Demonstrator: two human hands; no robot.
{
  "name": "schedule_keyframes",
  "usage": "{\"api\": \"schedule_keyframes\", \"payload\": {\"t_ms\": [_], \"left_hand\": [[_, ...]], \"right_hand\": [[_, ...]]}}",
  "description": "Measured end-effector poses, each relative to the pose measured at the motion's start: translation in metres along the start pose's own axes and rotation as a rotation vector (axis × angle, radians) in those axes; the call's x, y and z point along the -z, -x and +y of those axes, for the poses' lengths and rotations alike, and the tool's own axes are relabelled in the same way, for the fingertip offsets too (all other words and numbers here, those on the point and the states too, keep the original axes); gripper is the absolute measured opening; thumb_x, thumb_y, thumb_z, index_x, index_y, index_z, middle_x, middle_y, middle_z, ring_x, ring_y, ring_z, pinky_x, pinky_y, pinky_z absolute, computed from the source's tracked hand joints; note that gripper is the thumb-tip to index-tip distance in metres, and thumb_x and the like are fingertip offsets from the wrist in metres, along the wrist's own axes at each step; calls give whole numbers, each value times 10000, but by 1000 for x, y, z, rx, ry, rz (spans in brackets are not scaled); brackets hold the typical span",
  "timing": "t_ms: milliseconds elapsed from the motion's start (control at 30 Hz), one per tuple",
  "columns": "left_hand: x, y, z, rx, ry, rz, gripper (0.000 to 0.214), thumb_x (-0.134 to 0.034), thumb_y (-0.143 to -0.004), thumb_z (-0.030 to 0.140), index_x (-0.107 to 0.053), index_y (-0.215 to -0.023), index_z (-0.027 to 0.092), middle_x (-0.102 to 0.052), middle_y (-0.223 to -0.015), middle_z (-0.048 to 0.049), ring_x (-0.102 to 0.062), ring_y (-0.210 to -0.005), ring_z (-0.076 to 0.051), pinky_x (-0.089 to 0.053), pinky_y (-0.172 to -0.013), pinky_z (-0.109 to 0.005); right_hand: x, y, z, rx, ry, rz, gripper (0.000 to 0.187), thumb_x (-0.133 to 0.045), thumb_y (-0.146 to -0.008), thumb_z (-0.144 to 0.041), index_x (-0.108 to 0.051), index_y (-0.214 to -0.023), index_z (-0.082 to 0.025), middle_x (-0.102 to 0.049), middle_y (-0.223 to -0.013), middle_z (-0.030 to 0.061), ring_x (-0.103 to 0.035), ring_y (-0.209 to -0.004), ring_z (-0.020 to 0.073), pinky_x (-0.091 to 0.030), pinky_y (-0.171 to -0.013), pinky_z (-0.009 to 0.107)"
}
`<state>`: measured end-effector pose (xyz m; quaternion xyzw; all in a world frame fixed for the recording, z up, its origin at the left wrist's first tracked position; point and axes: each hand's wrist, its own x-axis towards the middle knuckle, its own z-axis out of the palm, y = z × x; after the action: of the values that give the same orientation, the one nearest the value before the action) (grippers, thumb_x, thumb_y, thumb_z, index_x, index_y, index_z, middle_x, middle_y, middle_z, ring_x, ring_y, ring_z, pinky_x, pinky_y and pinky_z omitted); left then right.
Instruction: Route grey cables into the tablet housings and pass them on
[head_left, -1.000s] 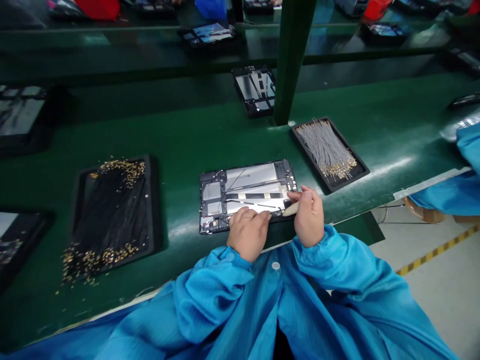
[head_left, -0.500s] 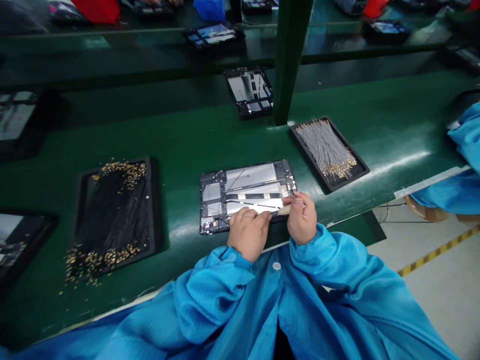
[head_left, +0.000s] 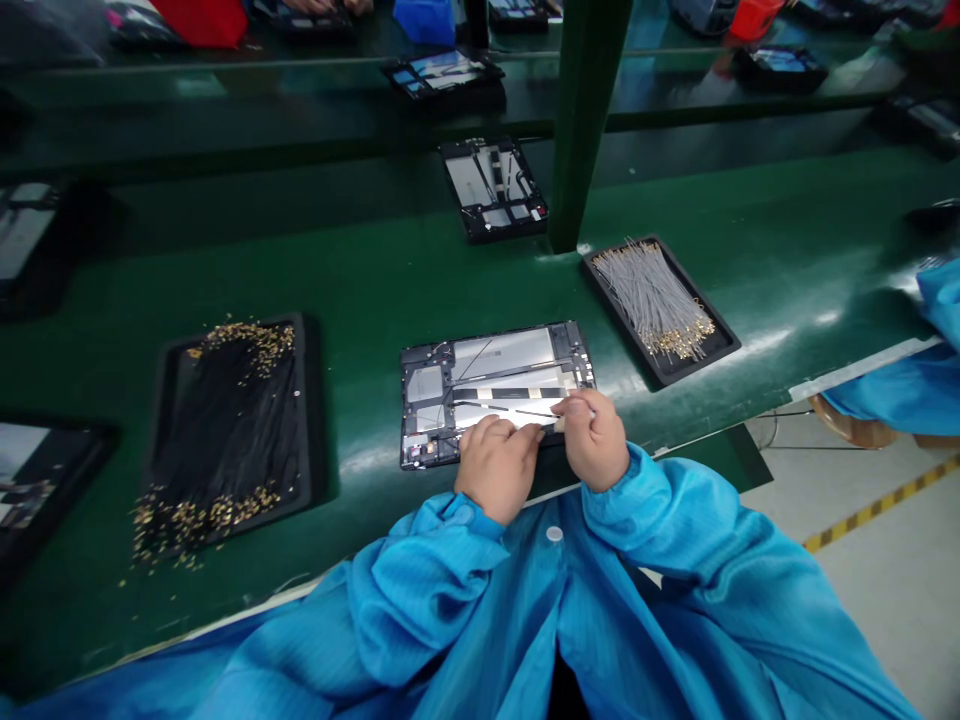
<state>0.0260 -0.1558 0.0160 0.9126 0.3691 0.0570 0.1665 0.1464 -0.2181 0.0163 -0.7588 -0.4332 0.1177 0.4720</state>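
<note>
An open tablet housing point(head_left: 496, 395) lies flat on the green bench, showing silver panels, black strips and thin cables. My left hand point(head_left: 497, 468) rests with its fingers on the housing's lower edge, holding nothing. My right hand point(head_left: 595, 440) pinches a pale stick point(head_left: 559, 425) just left of it, over the lower right part of the housing. Its fingers hide most of the stick, and the tip is hard to see. A thin dark cable point(head_left: 510, 409) runs across the silver panel close to both hands.
A black tray of grey cables with gold ends point(head_left: 701, 340) sits right of the housing. A second tray point(head_left: 229, 430) with black cables and gold ends is at left. Another opened housing point(head_left: 493, 190) lies near a green post point(head_left: 581, 120). A blue sleeve point(head_left: 900, 395) enters at right.
My right hand has slid left along the housing's lower edge, taking the pale stick with it. Less of the stick now shows. My left hand has stayed in place.
</note>
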Motion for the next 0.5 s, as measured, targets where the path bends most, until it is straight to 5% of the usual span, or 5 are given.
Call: {"api": "schedule_keyframes", "payload": {"t_ms": [100, 200, 367, 433, 500], "left_hand": [[0, 1, 2, -4, -2, -11, 255, -426, -824, 269, -675, -833, 213, -580, -708, -75, -484, -859, -234, -332, -738, -356], [-1, 1, 6, -1, -20, -20, 251, -427, -817, 263, -671, -800, 209, -588, -726, -78, -490, -868, -238, -341, -740, -358], [20, -18, -19, -9, -54, -65, 289, -380, -827, 277, -660, -830, 209, -622, -760, -91, -525, -846, -250, -368, -749, -374], [38, -22, -47, 181, -44, 32, 306, -368, -821, 284, -652, -816, 169, -620, -777, -120, -536, -830, -265, -383, -754, -392], [51, -17, -75, 538, 96, 312, 318, -404, -804, 352, -626, -904, 146, -610, -866, -130, -536, -863, -267, -395, -782, -401]], "right_hand": [[0, -6, -7, 121, 147, -189, 287, -351, -834, -383, -581, -811, -212, -658, -770, 48, -608, -746, 183, -448, -724, 290], [-7, -10, -6, 184, 166, -175, 325, -354, -813, -416, -595, -798, -197, -651, -718, 63, -606, -706, 195, -449, -711, 300], [-3, -23, -1, -139, -50, -88, 355, -346, -827, -466, -579, -826, -198, -622, -638, 16, -598, -628, 153, -457, -594, 258], [8, -28, 1, -280, -201, -106, 388, -359, -814, -509, -571, -893, -193, -592, -584, -13, -574, -542, 128, -450, -523, 236], [24, -29, 6, -412, -304, -67, 435, -395, -788, -533, -542, -1007, -187, -586, -601, -24, -547, -486, 108, -438, -465, 219]]}}
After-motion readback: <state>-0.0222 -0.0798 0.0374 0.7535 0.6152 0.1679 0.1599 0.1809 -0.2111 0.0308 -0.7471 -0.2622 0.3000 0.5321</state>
